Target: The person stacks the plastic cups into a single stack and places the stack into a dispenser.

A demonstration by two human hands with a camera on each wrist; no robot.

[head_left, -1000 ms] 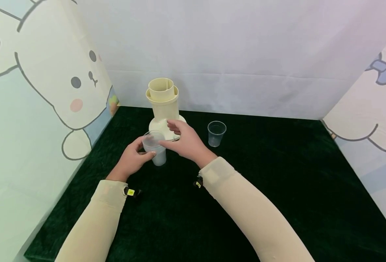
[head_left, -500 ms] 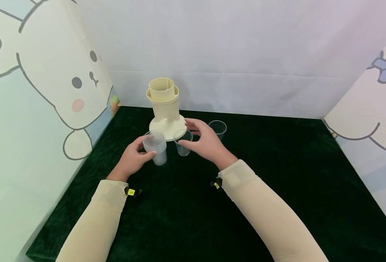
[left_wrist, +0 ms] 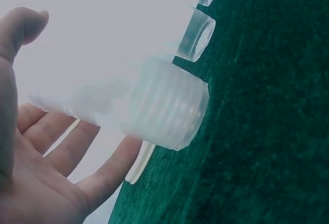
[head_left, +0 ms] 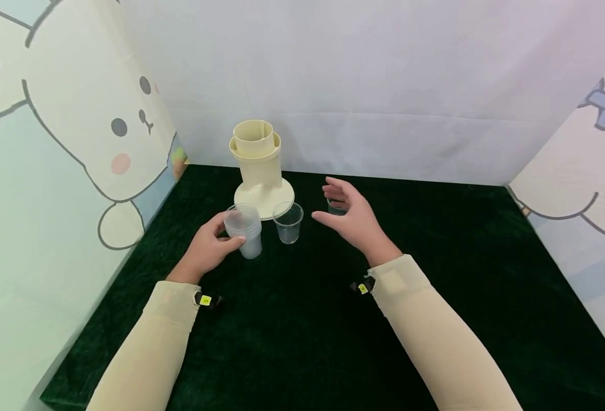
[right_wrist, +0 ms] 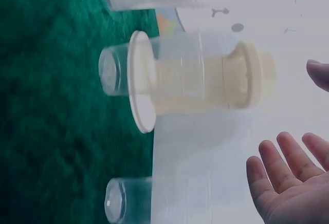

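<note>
My left hand [head_left: 207,249] grips a stack of nested clear plastic cups [head_left: 249,228], upright, its thumb on the near side. In the left wrist view the ribbed stack [left_wrist: 167,103] sits against the fingers. Just right of it a single clear cup [head_left: 288,225] stands upright on the cloth, touched by neither hand. My right hand [head_left: 355,221] is raised with fingers spread and nothing between them. Behind it another clear cup [head_left: 335,210] is mostly hidden; the right wrist view shows this cup [right_wrist: 131,201] standing apart from the fingers.
A cream plastic holder [head_left: 261,171], a tube on a round base, stands behind the stack and the middle cup. Dark green cloth [head_left: 302,342] covers the table. A white backdrop [head_left: 384,85] rises at the back, with printed cartoon panels at both sides.
My right hand has set a cup down right of the stack, let go of it and moved right, in front of the other cup. The left hand has stayed in place.
</note>
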